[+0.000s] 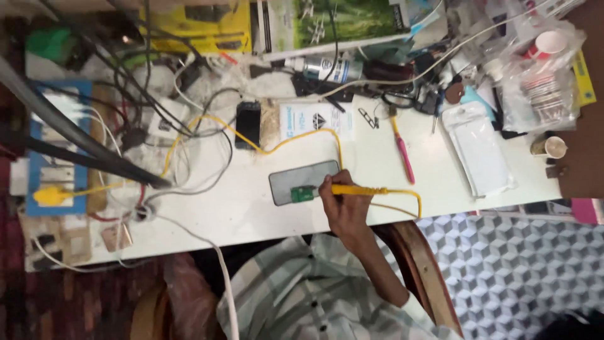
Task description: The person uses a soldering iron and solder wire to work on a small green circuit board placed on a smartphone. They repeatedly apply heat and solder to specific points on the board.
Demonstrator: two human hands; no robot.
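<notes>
A white worktop (pixel 251 208) fills the middle of the view, crowded with cables along its far side, while a grey-and-white cube-patterned floor (pixel 503 264) shows at the lower right. Only one hand (pixel 343 204) of the person is seen, and which one it is cannot be told for sure; it appears to be the right. It is closed around a yellow-handled tool (pixel 358 189), fingers wrapped about the grip. The tool lies with its long axis roughly left to right, its tip pointing left at a small green part (pixel 302 194) that sits on the lower edge of a dark phone (pixel 302 181). The phone lies flat near the worktop's front edge, its long axis also running left to right, slightly tilted. A yellow cable (pixel 277 146) loops from the tool across the surface. Another dark phone (pixel 248 124) lies farther back, upright in the view. A pink-handled tool (pixel 402 154) lies to the right, near a clear plastic packet (pixel 478 148). At the back stand a yellow box (pixel 195 28) and a green-printed flat package (pixel 340 22). A small paper cup (pixel 553 147) sits at the far right.
</notes>
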